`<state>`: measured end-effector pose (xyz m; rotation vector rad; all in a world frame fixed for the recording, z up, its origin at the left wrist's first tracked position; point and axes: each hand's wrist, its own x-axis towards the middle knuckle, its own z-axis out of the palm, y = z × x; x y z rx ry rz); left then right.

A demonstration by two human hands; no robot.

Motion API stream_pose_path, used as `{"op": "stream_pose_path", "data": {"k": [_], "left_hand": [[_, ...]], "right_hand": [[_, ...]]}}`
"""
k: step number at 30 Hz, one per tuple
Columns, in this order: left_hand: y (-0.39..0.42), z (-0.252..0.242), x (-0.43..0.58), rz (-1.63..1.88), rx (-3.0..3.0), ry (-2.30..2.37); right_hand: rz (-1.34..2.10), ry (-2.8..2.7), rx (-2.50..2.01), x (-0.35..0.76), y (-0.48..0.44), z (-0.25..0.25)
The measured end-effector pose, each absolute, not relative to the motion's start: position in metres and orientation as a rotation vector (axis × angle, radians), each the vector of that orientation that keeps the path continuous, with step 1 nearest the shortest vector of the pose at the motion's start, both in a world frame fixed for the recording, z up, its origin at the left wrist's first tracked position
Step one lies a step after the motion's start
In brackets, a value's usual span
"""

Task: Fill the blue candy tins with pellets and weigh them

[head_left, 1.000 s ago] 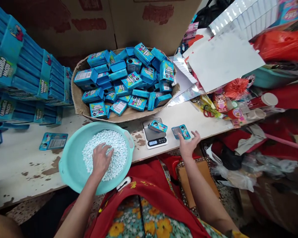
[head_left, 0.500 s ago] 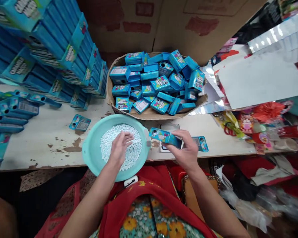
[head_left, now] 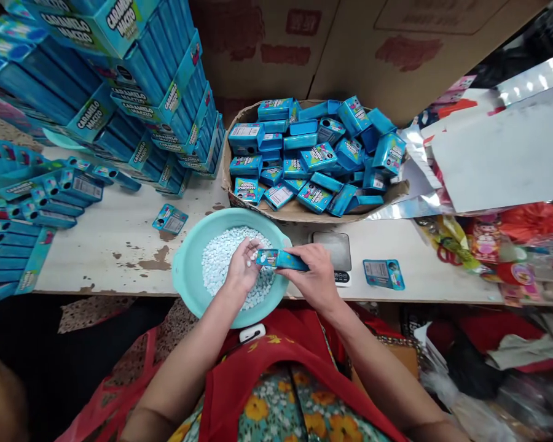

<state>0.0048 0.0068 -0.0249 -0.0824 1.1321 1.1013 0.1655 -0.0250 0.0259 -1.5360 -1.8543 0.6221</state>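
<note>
My left hand (head_left: 242,267) is cupped, palm up, over the turquoise basin (head_left: 183,279), with a few small white candies in its fingers. Beneath it the basin holds a heap of pale candies (head_left: 219,261). My right hand (head_left: 317,273) grips a small blue candy box (head_left: 286,259), held level above the basin's right rim. The box's far end is beside the left fingertips; I cannot tell whether they touch. Behind my right hand lies a small digital scale (head_left: 335,247), partly covered by it.
A cut-down carton (head_left: 276,215) full of blue boxes stands behind the basin. Stacked display packs (head_left: 166,92) rise at the left. Flat blue cards lie at either side, one on the right (head_left: 383,274). A white sheet (head_left: 502,153) and bagged items fill the right.
My right hand has brought the candy box leftward, from over the scale to the basin. My left hand has lifted from the heap and turned palm up with candies. The view has shifted left.
</note>
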Motion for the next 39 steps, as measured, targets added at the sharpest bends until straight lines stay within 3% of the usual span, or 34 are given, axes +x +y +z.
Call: {"op": "stream_pose_path", "data": {"k": [4,7,10,15,19,23,27,29,31,34,37,39], "left_hand": [[0.003,-0.027,0.002,0.965,0.052,1.144],[0.0,-0.027,-0.013,0.796,0.652,1.348],[0.013,-0.017,-0.029,0.702,1.394,1.546],[0.101,0.011,-0.022,0.697,1.983,1.67],[0.19,0.005,0.003,0.383,2.296,1.879],[0.239,-0.009,0.015,0.163,2.397,1.892],[0.233,0.005,0.009,0.206,2.415,1.813],[0.203,0.025,0.006,0.333,2.422,1.671],[0.155,0.044,0.004,0.598,2.321,1.289],[0.066,0.052,0.001,0.548,2.176,0.924],[0.002,0.025,-0.014,0.484,2.214,0.906],[-0.018,-0.006,-0.032,0.675,2.169,1.341]], "right_hand": [[0.882,-1.538,-1.533,0.18,-0.03,0.015],[1.048,-1.189,-1.586,0.207,-0.036,-0.001],[0.999,-0.978,-1.661,0.243,-0.044,-0.022],[0.789,-0.857,-1.752,0.29,-0.044,-0.068],[0.79,-0.835,-1.778,0.298,-0.036,-0.09],[0.558,-0.943,-1.795,0.298,-0.046,-0.075],[0.364,-0.933,-1.786,0.29,-0.068,-0.03],[0.602,-0.863,-1.711,0.278,-0.07,-0.008],[1.124,-0.72,-1.511,0.261,-0.063,0.007],[1.895,-0.427,-1.083,0.229,-0.042,0.014],[2.049,-0.371,-0.924,0.196,-0.027,0.004],[1.878,-0.468,-0.979,0.176,-0.027,-0.008]]}}
